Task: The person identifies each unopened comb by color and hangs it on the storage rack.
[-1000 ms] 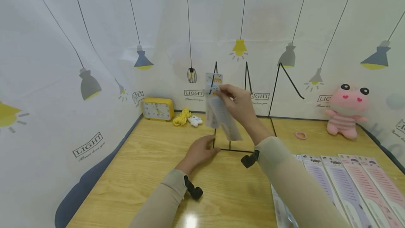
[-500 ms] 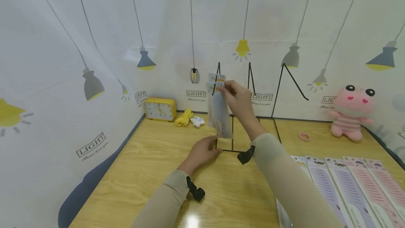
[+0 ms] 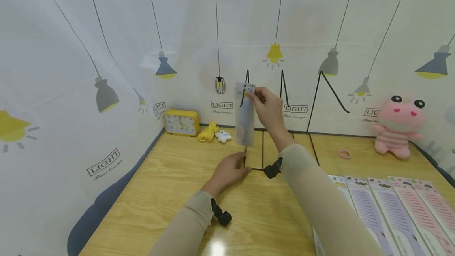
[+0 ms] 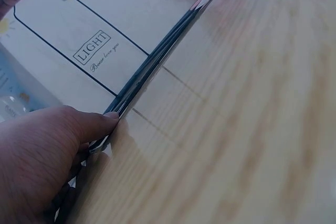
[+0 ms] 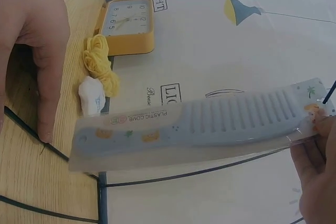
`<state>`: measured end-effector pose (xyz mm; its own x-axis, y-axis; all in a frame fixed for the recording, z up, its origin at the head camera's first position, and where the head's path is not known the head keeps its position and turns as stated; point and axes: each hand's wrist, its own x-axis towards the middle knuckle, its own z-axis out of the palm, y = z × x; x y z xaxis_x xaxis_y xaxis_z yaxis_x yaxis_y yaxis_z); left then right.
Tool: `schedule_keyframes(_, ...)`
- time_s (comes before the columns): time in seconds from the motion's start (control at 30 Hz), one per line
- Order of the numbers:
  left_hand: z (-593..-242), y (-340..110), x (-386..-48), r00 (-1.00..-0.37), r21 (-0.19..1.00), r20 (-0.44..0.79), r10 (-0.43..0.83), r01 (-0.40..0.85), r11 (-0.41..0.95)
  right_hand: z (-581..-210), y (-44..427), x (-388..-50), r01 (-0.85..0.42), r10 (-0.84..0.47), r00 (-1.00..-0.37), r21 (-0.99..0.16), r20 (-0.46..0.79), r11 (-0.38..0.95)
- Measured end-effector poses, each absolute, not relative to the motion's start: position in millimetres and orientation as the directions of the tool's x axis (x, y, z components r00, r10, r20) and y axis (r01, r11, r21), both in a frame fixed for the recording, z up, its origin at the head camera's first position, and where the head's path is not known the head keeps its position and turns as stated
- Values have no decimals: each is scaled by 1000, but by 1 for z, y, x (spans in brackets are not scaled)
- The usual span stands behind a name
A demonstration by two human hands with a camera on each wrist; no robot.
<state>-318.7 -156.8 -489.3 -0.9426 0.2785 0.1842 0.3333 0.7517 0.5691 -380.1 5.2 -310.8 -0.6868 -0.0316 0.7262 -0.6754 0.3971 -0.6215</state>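
A blue plastic comb in a clear sleeve (image 5: 236, 121) hangs lengthwise at the left hook of a black wire rack (image 3: 263, 149). My right hand (image 3: 269, 108) pinches the sleeve's top edge between thumb and fingers. The hook's front end shows before the sleeve in the head view, and a second sleeve's top edge peeks out just behind it. Low down, my left hand (image 3: 227, 171) grips the rack's lower left corner; in the left wrist view its thumb (image 4: 100, 124) presses on the wire, the fingers partly hidden beneath.
Two more hooks stand to the right on the rack. Several packaged combs (image 3: 394, 208) lie in a row at the front right. Along the back sit a yellow clock (image 3: 181, 122), yellow cord (image 3: 209, 132), a small white figure (image 3: 223, 136), a pink ring (image 3: 344, 153) and a pink plush toy (image 3: 396, 129).
The comb sleeve in my right hand swung from slanted to straight and moved back along the hook, close to the other sleeve. My left hand stayed at the rack's corner.
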Motion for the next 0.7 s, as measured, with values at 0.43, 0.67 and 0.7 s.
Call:
schedule_keyframes(0.43,-488,-154,-318,-946,567,185,266,323,758,-309,1,-387,-613,35,-737,-690,674,385)
schedule_keyframes(0.67,-486,-155,-318,-949,564,166,269,315,763,-313,4,-385,-594,30,-757,-706,653,385)
schedule_keyframes(0.7,-486,-156,-318,-948,560,167,270,317,766,-313,4,-385,-596,29,-756,-705,654,384)
